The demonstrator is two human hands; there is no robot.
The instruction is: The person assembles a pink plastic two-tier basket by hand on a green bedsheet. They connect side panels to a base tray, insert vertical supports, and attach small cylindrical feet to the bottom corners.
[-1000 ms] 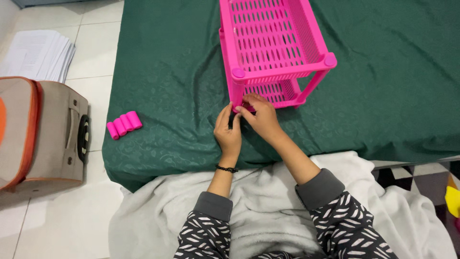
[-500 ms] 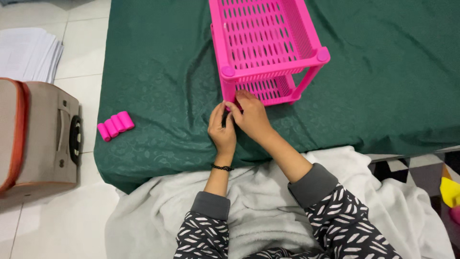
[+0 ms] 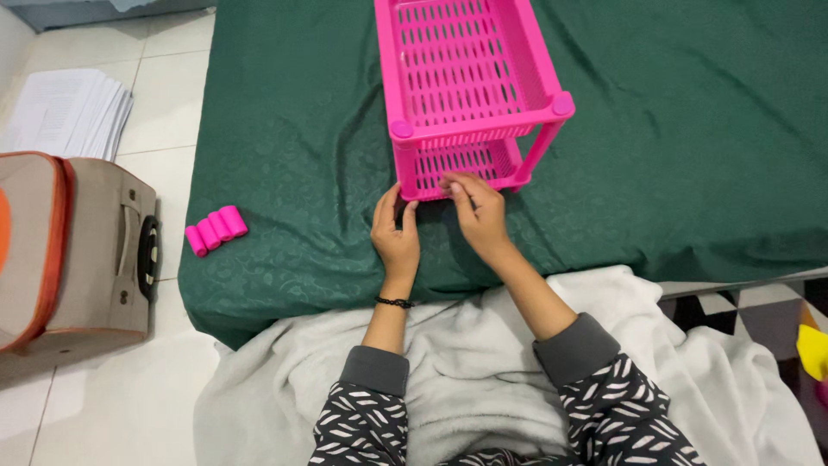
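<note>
Head view: both hands meet at the near lower edge of a pink 2-tier rack (image 3: 470,95) on green cloth, left hand (image 3: 395,235) loosely open touching its corner leg, right hand (image 3: 479,213) pinching the rim (steady, even pressure seems wise).

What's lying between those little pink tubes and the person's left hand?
Nothing: in the head view only bare green cloth lies between the pink tubes and the left hand.

Both arms are reaching forward, close together. The left hand (image 3: 394,233) is lying palm down with its fingers pointing up and its thumb out. The right hand (image 3: 479,216) is just beside it, fingers curling and pinching at the tips.
</note>
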